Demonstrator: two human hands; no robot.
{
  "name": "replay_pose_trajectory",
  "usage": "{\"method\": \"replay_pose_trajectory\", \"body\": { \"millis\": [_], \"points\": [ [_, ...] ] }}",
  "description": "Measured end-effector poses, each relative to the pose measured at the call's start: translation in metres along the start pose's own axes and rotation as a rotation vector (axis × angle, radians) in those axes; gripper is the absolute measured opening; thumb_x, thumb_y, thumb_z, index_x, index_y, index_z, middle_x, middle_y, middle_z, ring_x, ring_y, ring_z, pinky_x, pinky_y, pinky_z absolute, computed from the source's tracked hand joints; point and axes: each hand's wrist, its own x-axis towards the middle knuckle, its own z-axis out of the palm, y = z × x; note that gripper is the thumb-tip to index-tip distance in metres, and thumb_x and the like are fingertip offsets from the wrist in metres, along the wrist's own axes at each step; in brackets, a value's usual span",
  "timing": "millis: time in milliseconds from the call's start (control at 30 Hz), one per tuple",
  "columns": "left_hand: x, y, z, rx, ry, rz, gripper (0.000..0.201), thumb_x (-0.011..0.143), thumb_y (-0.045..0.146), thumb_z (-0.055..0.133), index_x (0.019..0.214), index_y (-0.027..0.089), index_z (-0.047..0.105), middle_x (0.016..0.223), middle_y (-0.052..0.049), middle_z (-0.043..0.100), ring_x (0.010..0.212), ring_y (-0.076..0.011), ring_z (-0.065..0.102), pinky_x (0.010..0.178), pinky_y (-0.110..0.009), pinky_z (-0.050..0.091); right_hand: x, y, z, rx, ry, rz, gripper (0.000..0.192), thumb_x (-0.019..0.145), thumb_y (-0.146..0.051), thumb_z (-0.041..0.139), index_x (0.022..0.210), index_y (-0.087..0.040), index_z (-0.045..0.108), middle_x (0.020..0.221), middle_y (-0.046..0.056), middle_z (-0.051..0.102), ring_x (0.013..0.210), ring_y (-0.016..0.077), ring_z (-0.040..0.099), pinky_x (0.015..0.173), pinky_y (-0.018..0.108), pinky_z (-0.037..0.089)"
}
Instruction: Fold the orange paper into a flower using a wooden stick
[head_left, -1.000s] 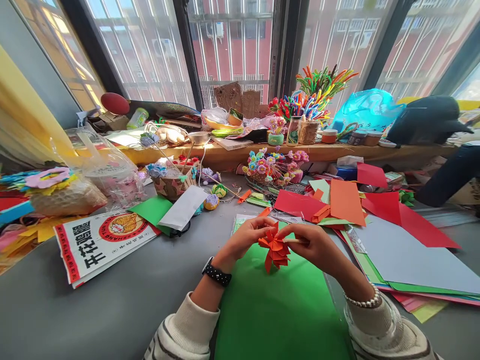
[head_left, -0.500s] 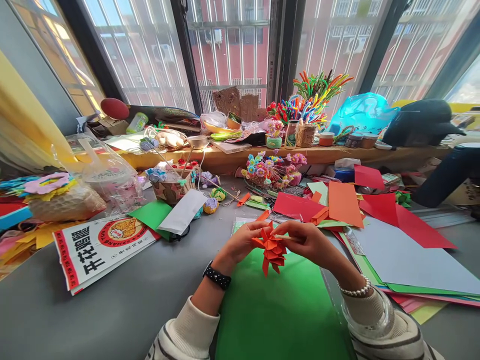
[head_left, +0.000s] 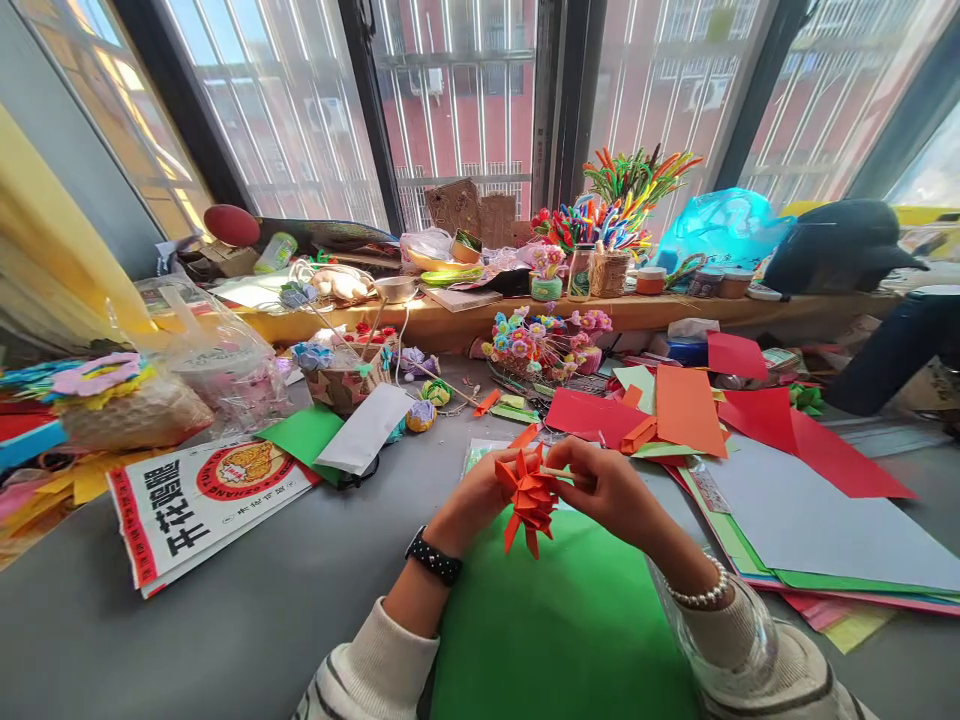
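Orange paper flower [head_left: 527, 495] | shifted left, tilted | both hands pinching

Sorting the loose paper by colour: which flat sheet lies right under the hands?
The big green sheet, directly beneath both hands and the orange folded flower. The red, orange and grey sheets lie farther right.

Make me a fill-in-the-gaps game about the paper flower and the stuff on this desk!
1. Both hands hold a folded paper flower coloured ______.
2. Under the hands lies a big paper sheet coloured ______.
3. The left hand has a black ______ on its wrist.
4. The right hand has a bracelet made of white ______.

Missing words: orange; green; watch; beads
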Motion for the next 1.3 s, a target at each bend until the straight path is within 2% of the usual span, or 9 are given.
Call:
{"method": "replay_pose_trajectory", "body": {
  "millis": [233,500,733,967,1133,1300],
  "points": [
    [0.001,0.001,0.001,-0.002,0.047,-0.008,0.02,0.055,0.024,0.071,0.064,0.01,0.061,0.057,0.0,0.057,0.048,-0.0073,0.048,0.048,-0.02,0.035,0.0,-0.002,0.0,-0.001,0.014,0.022,0.011,0.076,-0.027,0.052,0.08,-0.016,0.053,0.048,-0.009,0.025,0.043,0.0058,0.022,0.04,0.018,0.018],
    [0.001,0.001,0.001,-0.002,0.065,0.004,0.02,0.057,0.027,0.07,0.064,0.01,0.061,0.057,0.001,0.055,0.048,-0.0064,0.046,0.048,-0.019,0.034,0.0,-0.004,0.001,0.081,0.02,0.02,0.02,0.08,-0.035,0.05,0.079,-0.016,0.054,0.051,-0.007,0.034,0.043,0.0055,0.023,0.039,0.019,0.019],
    [0.0,0.001,0.0,0.018,0.039,0.005,0.023,0.057,0.028,0.07,0.07,0.01,0.064,0.059,-0.001,0.059,0.05,-0.0081,0.048,0.049,-0.02,0.036,0.003,-0.01,-0.003,0.031,-0.013,0.001,0.009,0.076,-0.022,0.051,0.081,-0.017,0.056,0.056,-0.006,0.046,0.044,0.0052,0.026,0.039,0.018,0.02],
    [0.001,-0.001,-0.003,0.026,0.052,0.011,0.023,0.057,0.027,0.07,0.072,0.01,0.066,0.067,-0.005,0.063,0.055,-0.0102,0.053,0.053,-0.021,0.038,0.006,-0.017,0.002,0.014,0.007,0.07,0.015,0.067,-0.013,0.051,0.08,-0.017,0.055,0.059,-0.006,0.052,0.046,0.006,0.031,0.041,0.017,0.024],
    [0.003,-0.002,-0.005,0.01,0.066,-0.01,0.025,0.054,0.024,0.071,0.074,0.01,0.066,0.068,-0.005,0.064,0.055,-0.011,0.054,0.055,-0.022,0.04,0.007,-0.018,0.007,-0.045,0.044,0.094,0.014,0.067,-0.014,0.05,0.079,-0.018,0.056,0.061,-0.004,0.054,0.048,0.0074,0.036,0.043,0.017,0.027],
    [0.004,-0.001,-0.005,-0.041,0.094,-0.002,0.023,0.053,0.023,0.07,0.071,0.01,0.064,0.064,-0.003,0.061,0.053,-0.0094,0.051,0.052,-0.021,0.038,0.006,-0.015,0.004,-0.12,0.043,0.01,0.017,0.073,-0.015,0.048,0.087,-0.018,0.058,0.057,-0.005,0.052,0.042,0.006,0.032,0.04,0.018,0.024]
  ]
}}
